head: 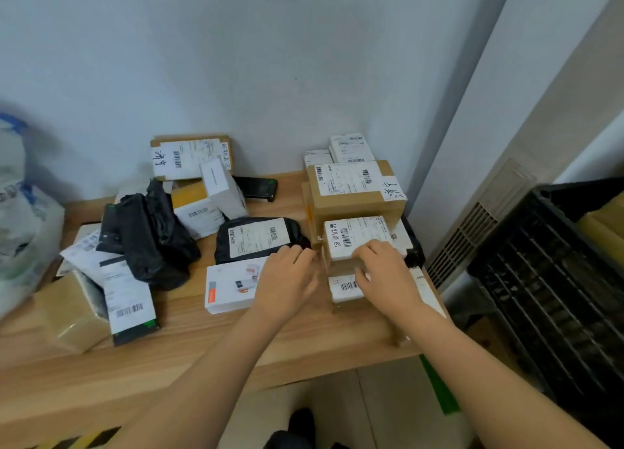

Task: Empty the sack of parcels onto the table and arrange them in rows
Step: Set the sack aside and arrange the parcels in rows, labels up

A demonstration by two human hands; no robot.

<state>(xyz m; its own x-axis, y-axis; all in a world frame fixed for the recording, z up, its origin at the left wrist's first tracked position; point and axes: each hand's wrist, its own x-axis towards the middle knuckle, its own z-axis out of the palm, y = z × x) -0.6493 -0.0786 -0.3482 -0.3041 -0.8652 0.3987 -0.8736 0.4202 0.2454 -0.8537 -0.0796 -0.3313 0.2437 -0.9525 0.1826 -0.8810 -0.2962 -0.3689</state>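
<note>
A small labelled cardboard box (351, 235) stands at the right of the wooden table (236, 344), in front of a larger cardboard box (358, 192). My left hand (287, 279) touches the small box's left side with curled fingers. My right hand (385, 276) grips its front right corner, fingers curled over the label. Under it lies a flat labelled parcel (344, 288). Loose parcels lie to the left: a black bag with a label (256, 239), a white product box (229, 286), crumpled black bags (152, 239). The white sack (23, 219) slumps at the far left, blurred.
More boxes lean on the back wall (192, 158) and stand behind the large box (351, 148). A tan taped parcel (74, 313) and a labelled black packet (130, 310) sit front left. A black plastic crate (553, 279) stands on the right beside a vent.
</note>
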